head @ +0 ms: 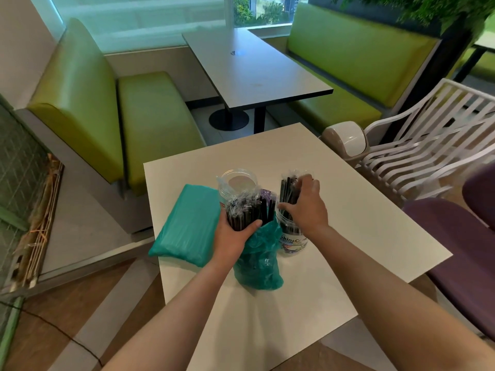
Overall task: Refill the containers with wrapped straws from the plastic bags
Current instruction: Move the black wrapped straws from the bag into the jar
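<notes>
Two bare forearms enter from the lower edge of the frame over a white, matte, square desk point(334, 236). At lower centre, an opened teal plastic bag point(257, 263) of thin, crinkled film stands on the desk. The left hand point(231, 234) is wrapped around a bundle of wrapped straws point(250, 210), black tubes in clear, glossy sleeves, where the bundle emerges from the mouth of the bag. Just right of the bag, a clear cylindrical labelled container point(292, 236) stands upright and holds a second set of black wrapped straws point(288, 191) protruding above its rim. The right hand point(308, 207) is over this container, fingers curled around the upper part of those straws. Left of the opened bag, a sealed teal bag point(187, 223), flat, rectangular and smooth, lies on the desk. Behind the left-hand bundle, a second clear container point(237, 183) with a wide round mouth stands upright; it looks nearly empty. Further back, at right of the frame, are a white slatted chair point(428, 135) and a domed swing-lid bin point(345, 140). At upper centre, a grey rectangular table point(254, 68) stands between two green padded benches point(107, 108).
</notes>
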`<state>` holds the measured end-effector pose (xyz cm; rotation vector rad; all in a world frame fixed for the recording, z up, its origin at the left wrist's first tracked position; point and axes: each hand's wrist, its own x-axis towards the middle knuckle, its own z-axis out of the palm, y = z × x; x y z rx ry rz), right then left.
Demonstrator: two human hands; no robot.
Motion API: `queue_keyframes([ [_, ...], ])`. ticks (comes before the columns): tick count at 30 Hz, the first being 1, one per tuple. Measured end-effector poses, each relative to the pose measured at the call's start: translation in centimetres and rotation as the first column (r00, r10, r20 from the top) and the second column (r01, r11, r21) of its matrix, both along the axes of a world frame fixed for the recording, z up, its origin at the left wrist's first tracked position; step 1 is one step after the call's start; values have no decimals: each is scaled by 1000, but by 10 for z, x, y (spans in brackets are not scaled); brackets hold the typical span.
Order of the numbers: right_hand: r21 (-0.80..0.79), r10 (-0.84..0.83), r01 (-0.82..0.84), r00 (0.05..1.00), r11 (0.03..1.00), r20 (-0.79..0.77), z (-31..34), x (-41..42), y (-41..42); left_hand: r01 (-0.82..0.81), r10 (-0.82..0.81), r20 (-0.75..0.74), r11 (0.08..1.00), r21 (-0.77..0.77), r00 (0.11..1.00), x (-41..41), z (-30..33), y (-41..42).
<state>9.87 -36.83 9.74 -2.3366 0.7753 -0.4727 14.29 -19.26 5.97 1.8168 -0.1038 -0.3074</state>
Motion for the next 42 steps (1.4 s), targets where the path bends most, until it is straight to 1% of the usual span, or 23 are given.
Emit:
queue_keyframes([
  [2,2,-27,27,999,1000,21,2,2,-3,-1,1,1,1000,-6,1000,-1,1,0],
  [5,118,-56,36,983,992,176,6,7,-5,0,0,5,1000,-9,1000,-1,3,1],
  [7,162,-60,18,965,987,257,7,9,-5,2,-2,5,1000,-6,1000,-2,4,1],
  [10,132,-33,-4,961,991,273,3,9,-5,1,-1,5,1000,0,1000,-1,4,0],
  [14,63,18,-30,981,998,194,-2,8,-9,1,-1,-3,1000,0,1000,-1,3,1],
  [15,9,11,-13,985,1000,171,-2,8,-10,4,-4,-2,1000,-6,1000,-2,3,1],
  [17,-186,0,20,994,982,109,2,9,-13,7,-7,2,1000,-13,1000,-2,4,2],
  [18,-270,11,12,996,963,83,5,9,-14,7,-7,3,1000,-18,1000,-2,4,2],
  [20,-347,67,-58,998,936,15,9,11,-16,7,-7,3,1000,-22,1000,-2,4,2],
  [21,-359,92,-100,995,928,-39,10,13,-18,7,-7,1,1000,-20,1000,-2,4,2],
  [23,-322,115,-160,981,933,-156,9,18,-23,10,-10,-6,1000,-16,1000,-2,3,2],
  [26,-242,174,-232,955,942,-238,7,26,-29,13,-13,-5,1000,-8,1000,-2,3,1],
  [29,-244,214,-271,948,931,-237,8,32,-31,17,-17,-7,1000,-10,1000,-1,3,2],
  [33,-219,221,-266,953,939,-209,10,35,-34,14,-14,0,1000,-3,1000,-1,3,3],
  [35,-223,200,-240,962,945,-186,15,37,-36,12,-12,2,1000,2,1000,-1,3,3],
  [37,-263,141,-179,977,948,-159,22,39,-36,14,-14,4,1000,3,1000,-1,3,4],
  [39,-299,83,-138,978,944,-191,25,39,-36,20,-20,7,1000,-1,1000,-1,3,4],
  [42,-287,93,-179,953,941,-290,19,33,-34,27,-27,7,1000,6,1000,-1,3,3],
])
